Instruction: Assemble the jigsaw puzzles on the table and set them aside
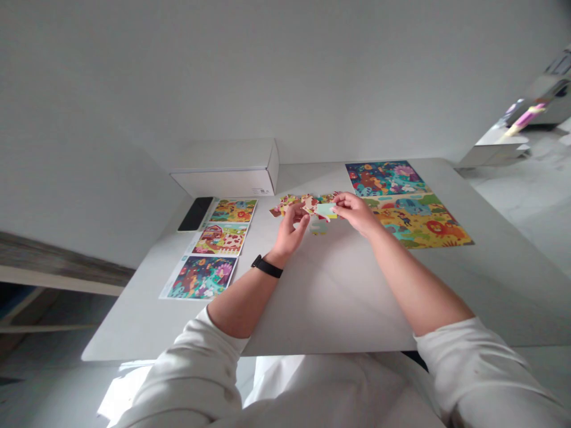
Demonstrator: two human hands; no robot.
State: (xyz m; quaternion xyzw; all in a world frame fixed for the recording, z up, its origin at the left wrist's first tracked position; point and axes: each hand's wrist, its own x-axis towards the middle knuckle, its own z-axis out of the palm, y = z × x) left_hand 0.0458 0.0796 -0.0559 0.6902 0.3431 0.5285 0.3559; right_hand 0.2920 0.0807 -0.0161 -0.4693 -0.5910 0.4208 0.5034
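Note:
My right hand [355, 213] pinches a pale blue-green jigsaw piece [326, 209] with a yellow-green lower edge, held just above the table. Opposite it, my left hand [291, 227] has its fingers curled round a brown and cream jigsaw piece [309, 208]; the two pieces come close together, and whether they are joined cannot be made out. Behind the hands lies a pile of loose jigsaw pieces [279, 209], partly covered by the fingers. One more green piece [318, 227] rests on the table below the held pieces.
At the right lie two finished puzzles, a dark night-animal one [386, 177] and a yellow safari one [435, 223]. A picture sheet [200, 276] lies at the left, with a black phone [195, 214] beside it. A white box [223, 178] stands at the back against the wall.

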